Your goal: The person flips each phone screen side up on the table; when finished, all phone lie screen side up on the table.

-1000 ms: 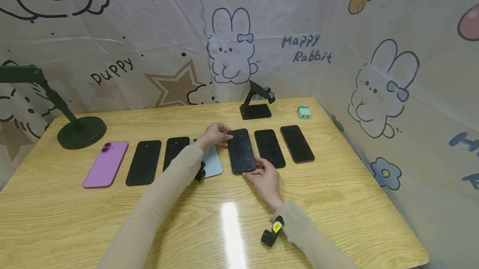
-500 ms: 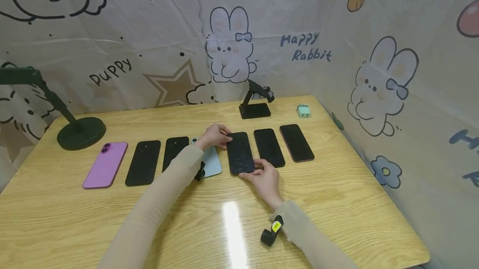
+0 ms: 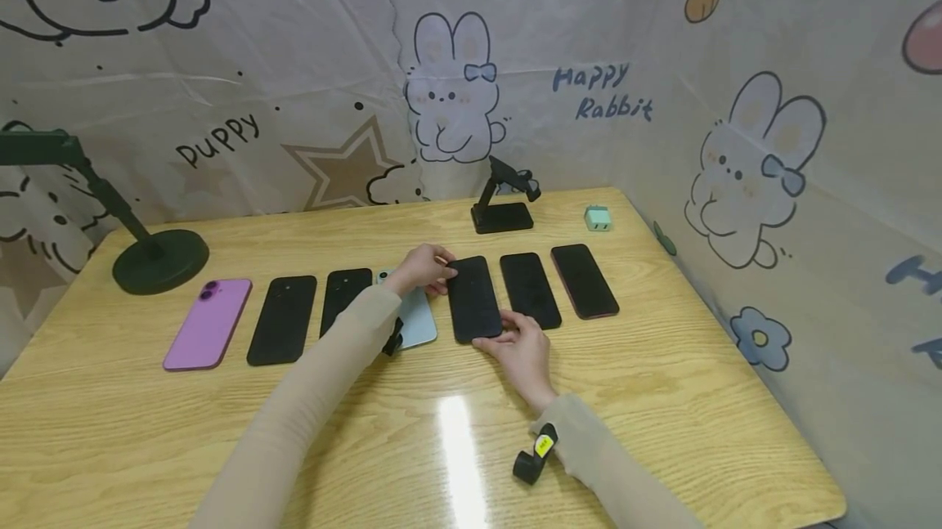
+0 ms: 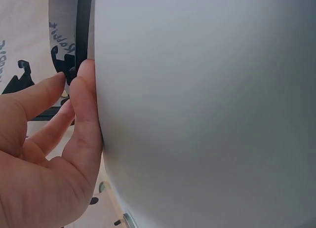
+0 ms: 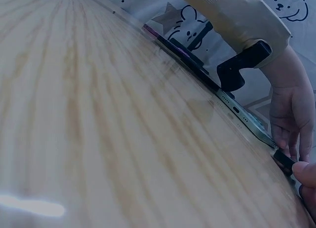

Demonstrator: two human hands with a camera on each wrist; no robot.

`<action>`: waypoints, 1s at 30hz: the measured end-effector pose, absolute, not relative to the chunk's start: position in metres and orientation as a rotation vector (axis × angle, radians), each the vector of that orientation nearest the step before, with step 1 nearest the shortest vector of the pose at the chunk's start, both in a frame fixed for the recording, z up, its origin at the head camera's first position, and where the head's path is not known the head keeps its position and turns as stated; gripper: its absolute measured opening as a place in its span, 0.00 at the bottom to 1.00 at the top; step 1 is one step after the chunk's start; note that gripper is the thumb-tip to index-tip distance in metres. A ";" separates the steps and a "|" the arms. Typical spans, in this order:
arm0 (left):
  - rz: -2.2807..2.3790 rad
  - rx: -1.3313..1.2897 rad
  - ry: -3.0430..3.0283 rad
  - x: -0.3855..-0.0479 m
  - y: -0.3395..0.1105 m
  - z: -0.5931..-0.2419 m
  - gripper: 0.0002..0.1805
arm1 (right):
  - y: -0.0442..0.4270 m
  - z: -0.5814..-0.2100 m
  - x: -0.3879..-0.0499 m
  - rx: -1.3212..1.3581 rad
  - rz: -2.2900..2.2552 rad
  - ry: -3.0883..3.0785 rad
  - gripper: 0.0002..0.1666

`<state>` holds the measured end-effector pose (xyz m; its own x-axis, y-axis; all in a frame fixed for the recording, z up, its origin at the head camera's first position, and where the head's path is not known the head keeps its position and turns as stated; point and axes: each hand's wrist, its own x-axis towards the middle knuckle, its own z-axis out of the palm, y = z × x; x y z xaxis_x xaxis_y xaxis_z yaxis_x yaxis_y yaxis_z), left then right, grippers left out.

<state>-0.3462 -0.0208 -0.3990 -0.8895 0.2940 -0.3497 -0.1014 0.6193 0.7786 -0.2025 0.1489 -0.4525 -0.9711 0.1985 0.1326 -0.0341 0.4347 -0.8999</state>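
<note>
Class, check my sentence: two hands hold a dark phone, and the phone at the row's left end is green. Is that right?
Not quite: the head view shows the leftmost phone is pinkish purple, not green. The left hand and right hand do hold the dark phone.

Backdrop (image 3: 324,47) reads "puppy" at left, "Happy Rabbit" mid-right, cut-off "H" far right. Yellow wrist tag (image 3: 544,446): illegible.
</note>
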 end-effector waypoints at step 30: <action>1.186 0.153 2.376 -0.346 -0.020 -0.400 0.23 | 0.146 -0.449 -0.203 -0.147 1.534 -2.467 0.36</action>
